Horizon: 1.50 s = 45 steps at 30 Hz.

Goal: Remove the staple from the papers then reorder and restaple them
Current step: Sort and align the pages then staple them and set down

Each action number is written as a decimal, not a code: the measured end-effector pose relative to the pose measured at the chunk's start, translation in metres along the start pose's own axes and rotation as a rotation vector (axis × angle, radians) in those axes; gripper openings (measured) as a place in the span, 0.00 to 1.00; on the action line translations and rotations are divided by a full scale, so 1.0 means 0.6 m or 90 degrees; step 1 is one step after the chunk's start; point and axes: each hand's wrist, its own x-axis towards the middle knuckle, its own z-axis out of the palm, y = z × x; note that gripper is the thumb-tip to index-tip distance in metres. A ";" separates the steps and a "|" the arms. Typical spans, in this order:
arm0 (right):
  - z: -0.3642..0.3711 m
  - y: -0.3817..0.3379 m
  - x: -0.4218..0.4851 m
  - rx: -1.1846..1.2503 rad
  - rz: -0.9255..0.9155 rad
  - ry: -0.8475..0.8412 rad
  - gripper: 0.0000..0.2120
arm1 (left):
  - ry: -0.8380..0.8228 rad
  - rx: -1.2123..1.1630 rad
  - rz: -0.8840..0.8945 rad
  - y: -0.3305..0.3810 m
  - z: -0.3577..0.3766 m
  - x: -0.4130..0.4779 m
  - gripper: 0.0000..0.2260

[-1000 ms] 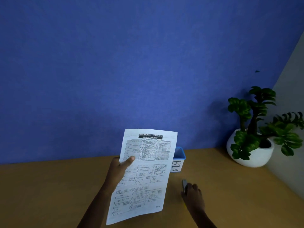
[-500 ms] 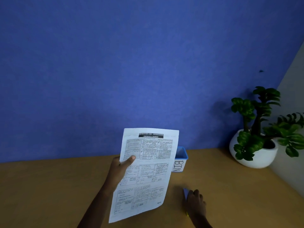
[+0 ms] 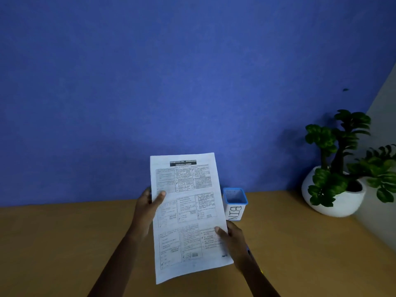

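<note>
The papers (image 3: 188,211), white printed sheets with tables of text, are held upright above the wooden desk. My left hand (image 3: 147,209) pinches their left edge, thumb on the front. My right hand (image 3: 234,239) grips the lower right edge, thumb on the page. A small dark and yellow object (image 3: 249,252) peeks out behind my right wrist; it may be the staple tool, but I cannot tell. No staple is visible on the page.
A small blue-rimmed cup marked BIN (image 3: 234,203) stands just right of the papers, near the blue wall. A potted green plant (image 3: 336,185) in a white bowl sits at the back right corner. The wooden desk (image 3: 64,243) runs across the lower view.
My right hand has left the object on the desk and taken hold of the papers' lower right edge. The papers now stand more upright.
</note>
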 end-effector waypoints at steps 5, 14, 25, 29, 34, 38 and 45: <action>0.036 -0.001 0.009 -0.034 0.041 0.026 0.06 | 0.121 0.200 -0.077 -0.046 -0.025 0.002 0.24; 0.104 0.017 0.023 -0.113 0.141 0.028 0.16 | 0.164 0.461 -0.160 -0.149 -0.060 -0.031 0.11; 0.124 0.046 0.027 -0.221 0.184 0.012 0.21 | 0.139 0.491 -0.205 -0.189 -0.054 -0.030 0.10; 0.128 0.049 0.033 -0.312 0.187 -0.010 0.21 | 0.136 0.506 -0.197 -0.190 -0.054 -0.034 0.12; 0.125 0.051 0.035 -0.400 0.171 -0.013 0.21 | 0.141 0.541 -0.226 -0.191 -0.053 -0.039 0.15; 0.110 0.054 0.035 -0.476 0.147 -0.010 0.19 | 0.134 0.594 -0.239 -0.192 -0.049 -0.046 0.12; 0.011 0.070 0.003 -0.733 0.110 0.175 0.22 | 0.091 0.780 -0.140 -0.207 -0.045 -0.062 0.21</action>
